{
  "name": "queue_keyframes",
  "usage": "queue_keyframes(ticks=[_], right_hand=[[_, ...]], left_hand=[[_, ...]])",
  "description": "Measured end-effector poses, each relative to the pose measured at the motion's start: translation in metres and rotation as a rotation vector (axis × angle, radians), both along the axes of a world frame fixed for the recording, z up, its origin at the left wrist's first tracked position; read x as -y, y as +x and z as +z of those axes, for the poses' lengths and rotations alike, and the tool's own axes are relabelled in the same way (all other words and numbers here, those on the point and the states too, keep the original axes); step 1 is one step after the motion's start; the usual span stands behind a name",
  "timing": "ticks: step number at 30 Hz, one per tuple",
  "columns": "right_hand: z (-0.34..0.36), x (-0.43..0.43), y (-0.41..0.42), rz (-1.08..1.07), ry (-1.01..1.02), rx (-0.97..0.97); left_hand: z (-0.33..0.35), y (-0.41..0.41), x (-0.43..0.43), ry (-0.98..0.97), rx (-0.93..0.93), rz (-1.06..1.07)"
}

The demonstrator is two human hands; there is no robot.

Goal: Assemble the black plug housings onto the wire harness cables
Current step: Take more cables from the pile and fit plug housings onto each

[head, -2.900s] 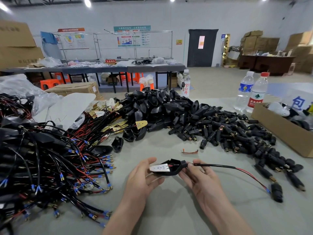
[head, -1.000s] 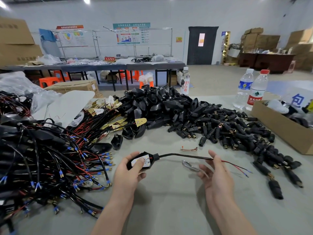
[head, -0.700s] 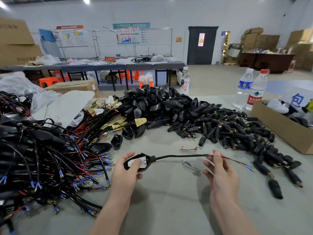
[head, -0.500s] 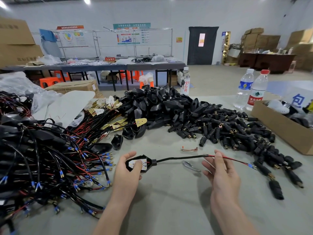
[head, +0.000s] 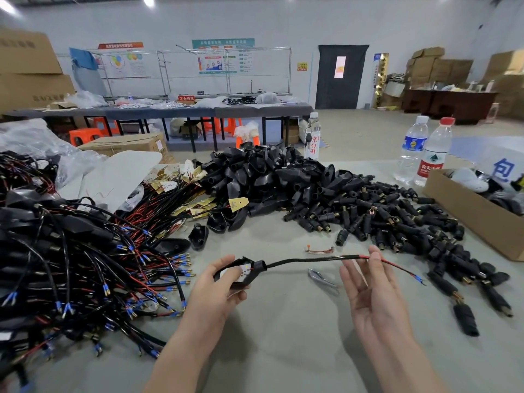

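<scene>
Two water bottles stand side by side on the grey table (head: 283, 350), one with a blue label (head: 412, 148) and one with a red label (head: 432, 158), just behind an open cardboard box (head: 467, 211). A small shiny metal piece (head: 323, 277) and a little copper clip (head: 319, 250) lie near the middle of the table. Far back are a long table (head: 198, 111) with orange stools (head: 82, 134) under it, a dark door (head: 340, 78) and piles of brown boxes (head: 436, 66).
</scene>
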State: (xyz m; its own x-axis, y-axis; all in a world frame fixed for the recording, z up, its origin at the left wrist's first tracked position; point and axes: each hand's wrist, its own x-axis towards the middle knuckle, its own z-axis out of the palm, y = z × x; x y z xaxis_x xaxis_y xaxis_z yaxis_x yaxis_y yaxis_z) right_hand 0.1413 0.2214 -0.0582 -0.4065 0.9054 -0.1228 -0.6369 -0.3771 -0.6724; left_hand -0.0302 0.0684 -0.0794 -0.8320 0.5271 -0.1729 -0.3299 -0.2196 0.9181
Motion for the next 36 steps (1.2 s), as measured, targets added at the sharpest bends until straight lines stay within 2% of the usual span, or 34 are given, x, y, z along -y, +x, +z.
queue_keyframes(ticks=[7, 12, 18, 22, 25, 30, 36], right_hand=[[-0.001, -0.001, 0.003, -0.055, 0.186, 0.068], [0.004, -0.001, 0.003, -0.014, 0.121, 0.002], [0.007, 0.000, 0.004, 0.045, 0.085, -0.040], [0.004, -0.002, 0.004, -0.016, 0.152, 0.034], [0.000, -0.004, 0.003, -0.091, 0.205, 0.100], [-0.004, -0.004, 0.002, -0.178, 0.294, 0.192], [-0.008, -0.003, 0.000, -0.179, 0.288, 0.240]], left_hand=[[-0.003, -0.002, -0.001, -0.010, 0.027, 0.000], [-0.005, 0.002, -0.001, -0.106, -0.138, 0.021], [-0.006, 0.001, -0.002, -0.073, -0.108, 0.025], [-0.002, 0.001, -0.002, -0.010, -0.001, -0.022], [-0.002, 0.002, -0.002, -0.025, 0.011, -0.046], [-0.003, 0.003, -0.001, -0.047, -0.030, 0.015], [-0.001, 0.003, -0.001, -0.062, -0.135, 0.115]])
